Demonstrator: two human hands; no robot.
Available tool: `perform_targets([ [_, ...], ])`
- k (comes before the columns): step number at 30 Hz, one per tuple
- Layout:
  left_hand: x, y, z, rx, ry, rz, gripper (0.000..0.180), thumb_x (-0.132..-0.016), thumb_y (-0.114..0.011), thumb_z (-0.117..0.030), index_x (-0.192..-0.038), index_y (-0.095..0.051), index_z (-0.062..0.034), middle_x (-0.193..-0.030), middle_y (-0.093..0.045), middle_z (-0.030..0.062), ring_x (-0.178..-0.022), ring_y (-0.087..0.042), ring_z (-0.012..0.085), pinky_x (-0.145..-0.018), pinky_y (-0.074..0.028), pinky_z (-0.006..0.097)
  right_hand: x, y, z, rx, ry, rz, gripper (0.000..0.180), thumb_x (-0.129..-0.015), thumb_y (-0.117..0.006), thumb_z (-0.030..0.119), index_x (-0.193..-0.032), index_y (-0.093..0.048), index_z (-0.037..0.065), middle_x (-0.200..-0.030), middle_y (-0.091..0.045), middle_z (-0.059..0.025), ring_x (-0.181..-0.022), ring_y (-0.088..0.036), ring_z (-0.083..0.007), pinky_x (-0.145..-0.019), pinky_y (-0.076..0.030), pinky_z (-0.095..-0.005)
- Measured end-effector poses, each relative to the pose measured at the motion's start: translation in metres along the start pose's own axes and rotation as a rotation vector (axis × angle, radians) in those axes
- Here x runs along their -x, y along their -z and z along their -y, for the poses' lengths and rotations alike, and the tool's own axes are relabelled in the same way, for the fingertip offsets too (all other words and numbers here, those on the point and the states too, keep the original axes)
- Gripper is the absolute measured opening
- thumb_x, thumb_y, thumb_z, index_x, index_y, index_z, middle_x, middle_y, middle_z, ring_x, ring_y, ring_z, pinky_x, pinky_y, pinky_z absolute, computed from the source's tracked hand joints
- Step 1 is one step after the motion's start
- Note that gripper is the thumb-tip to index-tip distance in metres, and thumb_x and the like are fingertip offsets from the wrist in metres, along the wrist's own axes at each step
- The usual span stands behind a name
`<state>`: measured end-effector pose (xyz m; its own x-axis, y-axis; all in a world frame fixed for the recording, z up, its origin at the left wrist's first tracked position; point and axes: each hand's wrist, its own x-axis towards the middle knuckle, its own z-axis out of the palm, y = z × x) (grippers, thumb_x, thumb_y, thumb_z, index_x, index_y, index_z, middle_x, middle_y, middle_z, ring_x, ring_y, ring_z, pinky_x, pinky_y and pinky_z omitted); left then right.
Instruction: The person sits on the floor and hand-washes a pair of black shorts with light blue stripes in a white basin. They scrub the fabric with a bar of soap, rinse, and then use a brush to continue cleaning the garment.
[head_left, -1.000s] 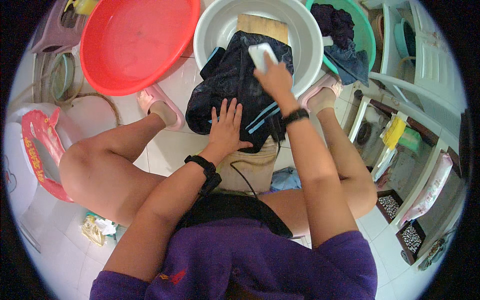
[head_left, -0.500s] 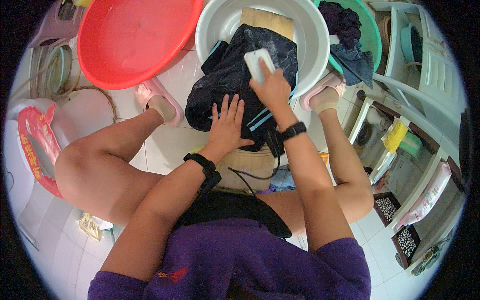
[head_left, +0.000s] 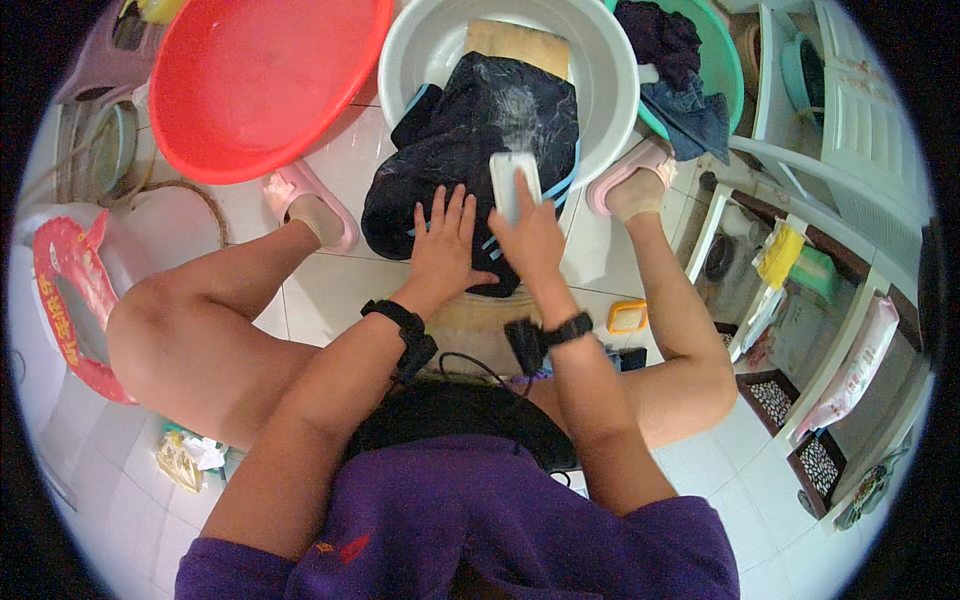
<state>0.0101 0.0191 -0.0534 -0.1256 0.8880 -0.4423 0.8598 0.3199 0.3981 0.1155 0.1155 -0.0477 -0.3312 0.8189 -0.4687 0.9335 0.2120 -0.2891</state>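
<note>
A wet black garment [head_left: 450,140] with light blue stripes is draped over a wooden board [head_left: 515,45] that leans in a white basin [head_left: 622,110]. My right hand [head_left: 535,240] grips a white scrub brush [head_left: 513,178] and presses it on the lower middle of the cloth. Whitish suds streak the fabric above the brush; its bristles are hidden underneath. Flat on the garment's lower left part lies my left hand [head_left: 443,240], fingers spread, holding the cloth against the board.
A large red basin [head_left: 265,90] stands at the far left. At the far right, a green basin [head_left: 730,75] holds dark clothes and jeans [head_left: 690,115]. An orange-rimmed dish [head_left: 627,317] lies near my right leg. A glass-fronted cabinet [head_left: 800,330] stands on the right.
My right hand has drawn the brush down the garment toward me, baring a whitish sudsy patch above it. My left hand stays on the cloth. The view has shifted slightly.
</note>
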Motion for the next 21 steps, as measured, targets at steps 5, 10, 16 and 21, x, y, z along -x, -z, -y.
perform_targets([
  [5,0.0,-0.003,0.001,-0.018,-0.015,-0.039,0.117,-0.053,-0.075,-0.06,-0.139,-0.024,-0.0004,-0.145,-0.021,0.0167,-0.135,-0.015,0.0369,-0.105,-0.016,0.057,0.031,-0.009,-0.013,0.003,-0.062,-0.083,0.075,-0.071,-0.065,0.039,-0.139,-0.036,0.024,-0.09,-0.051,-0.0221,-0.074,-0.059,-0.0379,-0.062,-0.049,-0.0428],
  [10,-0.002,-0.003,-0.001,-0.067,0.002,0.018,0.114,-0.056,-0.076,-0.057,-0.14,-0.023,-0.001,-0.146,-0.02,0.0158,-0.135,-0.014,0.0366,-0.105,-0.016,0.058,-0.047,-0.005,-0.016,-0.032,-0.17,-0.184,0.072,-0.071,-0.064,0.042,-0.137,-0.04,0.022,-0.089,-0.052,-0.0214,-0.073,-0.058,-0.0384,-0.065,-0.049,-0.045],
  [16,-0.002,-0.006,-0.009,-0.045,0.021,0.02,0.113,-0.055,-0.077,-0.054,-0.139,-0.023,-0.0003,-0.146,-0.018,0.0166,-0.135,-0.014,0.0367,-0.106,-0.016,0.056,-0.129,0.015,-0.014,-0.046,-0.17,-0.185,0.072,-0.074,-0.058,0.048,-0.137,-0.038,0.019,-0.1,-0.059,-0.0278,-0.089,-0.059,-0.0419,-0.077,-0.048,-0.048],
  [21,-0.002,-0.007,-0.009,-0.026,0.008,-0.017,0.112,-0.056,-0.077,-0.054,-0.139,-0.025,-0.0003,-0.145,-0.021,0.0174,-0.134,-0.016,0.0381,-0.105,-0.016,0.058,-0.13,0.023,-0.016,-0.043,-0.084,-0.179,0.072,-0.075,-0.059,0.047,-0.137,-0.037,0.019,-0.106,-0.059,-0.0268,-0.094,-0.06,-0.0384,-0.079,-0.048,-0.0464],
])
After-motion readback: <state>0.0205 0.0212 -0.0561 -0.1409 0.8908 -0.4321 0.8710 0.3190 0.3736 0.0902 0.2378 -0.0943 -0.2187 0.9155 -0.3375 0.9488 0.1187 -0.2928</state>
